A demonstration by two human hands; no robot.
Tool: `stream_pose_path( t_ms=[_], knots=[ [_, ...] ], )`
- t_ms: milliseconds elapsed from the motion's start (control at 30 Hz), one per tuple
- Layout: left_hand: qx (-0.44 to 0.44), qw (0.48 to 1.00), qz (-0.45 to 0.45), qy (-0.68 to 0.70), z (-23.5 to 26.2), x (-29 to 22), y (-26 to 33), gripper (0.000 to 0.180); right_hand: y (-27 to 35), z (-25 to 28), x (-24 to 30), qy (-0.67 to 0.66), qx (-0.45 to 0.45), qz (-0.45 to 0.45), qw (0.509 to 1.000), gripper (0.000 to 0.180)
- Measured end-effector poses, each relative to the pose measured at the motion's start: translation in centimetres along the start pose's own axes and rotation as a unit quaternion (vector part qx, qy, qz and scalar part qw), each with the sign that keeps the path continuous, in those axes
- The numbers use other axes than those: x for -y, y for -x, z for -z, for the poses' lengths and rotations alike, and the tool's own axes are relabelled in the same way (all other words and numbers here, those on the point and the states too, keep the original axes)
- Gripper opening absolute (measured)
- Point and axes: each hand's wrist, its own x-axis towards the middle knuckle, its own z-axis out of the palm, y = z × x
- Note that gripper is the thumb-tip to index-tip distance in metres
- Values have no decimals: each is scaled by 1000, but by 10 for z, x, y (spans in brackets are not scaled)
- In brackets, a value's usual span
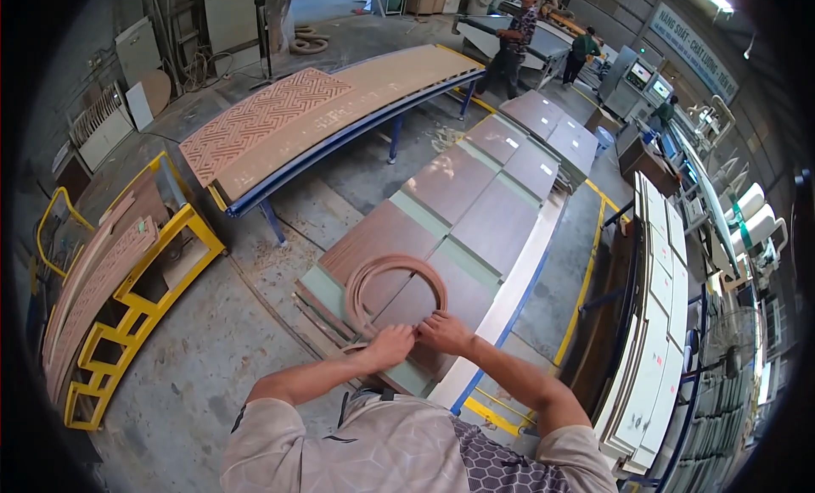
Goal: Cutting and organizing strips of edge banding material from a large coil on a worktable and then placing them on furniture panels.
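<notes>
**woodnoob:** Brown MDF-looking ring (396, 287) lying flat on the stack of dark door panels (475, 206), near end. What stage is that?

**shopguy:** Looks like positioning or lifting it. Left hand (389, 344) and right hand (443, 331) both pinch the ring's near edge, fingers curled around it. I'd guess the next move needs an even two-handed lift, since a thin curved hoop like that flexes and could snap.

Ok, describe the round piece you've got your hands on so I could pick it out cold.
Start at the long row of dark brown panels running down the middle. At its near end, where the left hand and right hand meet, lies the wooden ring. It is the only curved, hollow piece; everything around it is flat and rectangular.
</notes>
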Motion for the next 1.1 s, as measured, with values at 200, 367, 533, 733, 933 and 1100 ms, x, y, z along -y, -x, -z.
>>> stream_pose_path(
  t_ms=[200,367,533,733,933,1100],
  knots=[
    [-52,999,11,-11,35,25,3,55,57,38,-73,57,8,-48,997,19],
    [68,997,12,-24,-3,4,4,54,-25,29,20,-26,36,2,999,21],
    [-49,998,43,8,26,20,-3,49,50,36,-63,-14,49,-134,990,14],
    [16,999,10,-32,25,11,-5,44,-1,-4,-7,40,28,-35,998,23],
    [-94,995,13,35,36,17,-9,43,65,22,-63,-7,74,-127,989,22],
    [-66,997,-4,-29,22,21,-21,37,31,31,-48,72,2,-16,997,23]
  ],
)
